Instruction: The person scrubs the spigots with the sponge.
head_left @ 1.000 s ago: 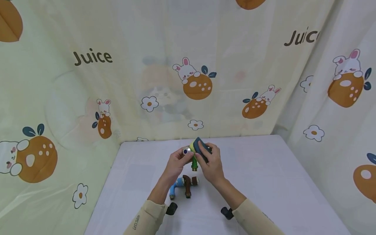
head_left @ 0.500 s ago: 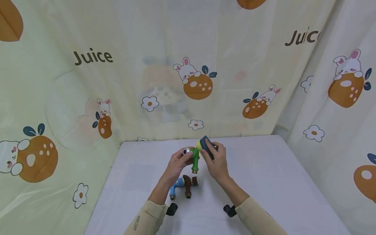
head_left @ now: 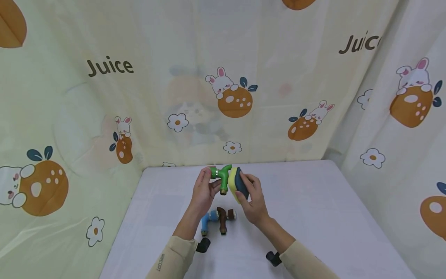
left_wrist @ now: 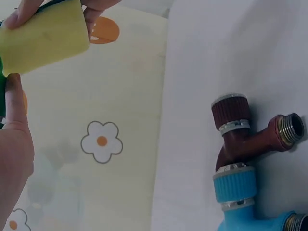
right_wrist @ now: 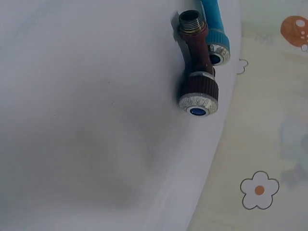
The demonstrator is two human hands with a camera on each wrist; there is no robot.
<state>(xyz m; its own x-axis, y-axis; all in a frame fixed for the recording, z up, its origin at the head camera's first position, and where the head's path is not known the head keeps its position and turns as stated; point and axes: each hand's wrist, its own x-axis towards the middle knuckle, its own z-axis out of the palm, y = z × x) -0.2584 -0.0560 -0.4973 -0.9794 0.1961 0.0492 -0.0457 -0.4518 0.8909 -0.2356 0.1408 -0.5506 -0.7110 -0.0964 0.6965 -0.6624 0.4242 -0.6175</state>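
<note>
I saw the green tap (head_left: pixel 223 179) had turned; left hand (head_left: pixel 203 192) gripped it, right hand (head_left: pixel 253 199) pressed the sponge (head_left: pixel 237 185) alongside, fingers curled round it.

Three taps (head_left: pixel 223 179), one sponge (head_left: pixel 238 183)

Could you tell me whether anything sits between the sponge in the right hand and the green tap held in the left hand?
Nothing visible does. The right hand holds the sponge with its yellow side right against the green tap, which the left hand grips. The brown tap and blue tap lie on the table below.
</note>
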